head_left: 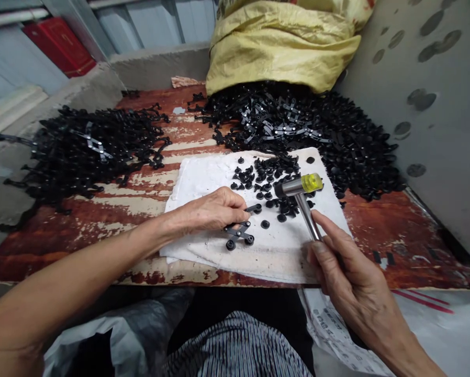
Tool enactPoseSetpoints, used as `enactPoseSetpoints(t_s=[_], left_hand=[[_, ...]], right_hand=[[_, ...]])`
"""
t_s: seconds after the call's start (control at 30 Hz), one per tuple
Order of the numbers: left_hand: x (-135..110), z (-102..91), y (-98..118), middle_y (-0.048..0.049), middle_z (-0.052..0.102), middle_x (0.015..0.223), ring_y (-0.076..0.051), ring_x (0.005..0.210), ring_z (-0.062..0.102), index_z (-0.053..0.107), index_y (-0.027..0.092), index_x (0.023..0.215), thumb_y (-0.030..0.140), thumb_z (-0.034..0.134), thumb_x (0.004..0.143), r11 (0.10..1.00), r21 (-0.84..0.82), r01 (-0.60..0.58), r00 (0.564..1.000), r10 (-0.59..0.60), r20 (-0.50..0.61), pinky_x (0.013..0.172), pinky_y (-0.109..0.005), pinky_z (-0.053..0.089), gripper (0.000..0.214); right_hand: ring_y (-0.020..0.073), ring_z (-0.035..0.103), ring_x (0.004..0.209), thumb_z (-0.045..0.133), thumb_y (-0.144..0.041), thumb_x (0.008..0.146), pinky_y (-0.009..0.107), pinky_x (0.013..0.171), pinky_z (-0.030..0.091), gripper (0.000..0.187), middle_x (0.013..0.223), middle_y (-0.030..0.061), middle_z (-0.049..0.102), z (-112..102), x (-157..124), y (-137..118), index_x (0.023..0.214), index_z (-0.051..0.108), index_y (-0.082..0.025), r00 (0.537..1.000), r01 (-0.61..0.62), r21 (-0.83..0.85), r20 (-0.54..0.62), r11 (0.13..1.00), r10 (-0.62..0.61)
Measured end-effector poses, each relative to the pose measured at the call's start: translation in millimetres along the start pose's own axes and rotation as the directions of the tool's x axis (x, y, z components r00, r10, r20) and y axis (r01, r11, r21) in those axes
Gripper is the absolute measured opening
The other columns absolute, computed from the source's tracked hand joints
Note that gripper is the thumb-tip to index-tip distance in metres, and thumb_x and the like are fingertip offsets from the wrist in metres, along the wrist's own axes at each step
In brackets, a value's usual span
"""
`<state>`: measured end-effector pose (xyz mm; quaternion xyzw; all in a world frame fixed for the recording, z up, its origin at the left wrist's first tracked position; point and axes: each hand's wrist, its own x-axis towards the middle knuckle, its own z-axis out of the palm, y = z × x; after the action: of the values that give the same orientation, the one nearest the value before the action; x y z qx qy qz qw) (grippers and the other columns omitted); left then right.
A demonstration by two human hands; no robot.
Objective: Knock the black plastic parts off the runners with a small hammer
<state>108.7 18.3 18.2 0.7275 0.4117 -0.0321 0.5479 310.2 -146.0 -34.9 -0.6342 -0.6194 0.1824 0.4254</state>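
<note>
My left hand (223, 209) is closed on a black scissor-type linkage (238, 232) with riveted bars and round feet, held low over a white cloth (203, 175). My right hand (345, 272) grips a small mallet (308, 212) by its metal handle. The mallet's head has a yellow face on one end and a dark one on the other, and hangs above the cloth's right part. Several small black round caps with stems (265, 224) lie scattered on the cloth, between and beyond my hands.
A heap of black linkages (97, 152) lies at the left. A bigger heap of black parts (337, 141) spills from a yellow woven sack (282, 50) at the back. The worn red-brown tabletop (427, 230) meets a spotted wall (427, 104) on the right.
</note>
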Motion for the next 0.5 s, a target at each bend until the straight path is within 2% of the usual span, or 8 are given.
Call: enactPoseSetpoints(t_s=[0.1,0.2,0.5], left_hand=[[1.2,1.7,-3.1,0.0026,0.043,0.050,-0.007,0.045,0.028,0.056,0.016,0.060,0.024,0.055,0.084,1.000,-0.004,-0.012,1.000,0.012,-0.017,0.045,-0.026,0.018,0.026],[2.5,2.4,-4.5,0.0022,0.044,0.052,-0.007,0.045,0.029,0.056,0.016,0.060,0.025,0.055,0.085,1.000,-0.015,-0.015,1.000,0.015,-0.016,0.045,-0.026,0.018,0.026],[2.9,4.2,-0.4,0.0033,0.042,0.048,-0.007,0.044,0.029,0.053,0.016,0.056,0.025,0.055,0.085,0.999,-0.038,0.003,1.000,-0.003,-0.016,0.045,-0.025,0.019,0.030]], right_hand=[[0.0178,0.072,0.071,0.044,-0.020,0.101,0.030,0.062,0.062,0.050,0.089,0.0027,0.073,-0.8,-1.5,2.4,0.150,0.043,-0.028,0.999,-0.030,0.037,0.024,0.999,0.029],[0.0173,0.069,0.064,0.043,-0.021,0.101,0.030,0.059,0.061,0.050,0.077,0.0001,0.069,-0.7,-2.2,3.4,0.151,0.042,-0.029,0.999,-0.045,0.052,0.022,0.998,0.044],[0.0178,0.070,0.068,0.042,-0.020,0.101,0.032,0.063,0.062,0.051,0.083,0.0012,0.071,-0.9,-1.1,2.4,0.151,0.041,-0.030,0.999,-0.018,0.074,0.031,0.997,0.016]])
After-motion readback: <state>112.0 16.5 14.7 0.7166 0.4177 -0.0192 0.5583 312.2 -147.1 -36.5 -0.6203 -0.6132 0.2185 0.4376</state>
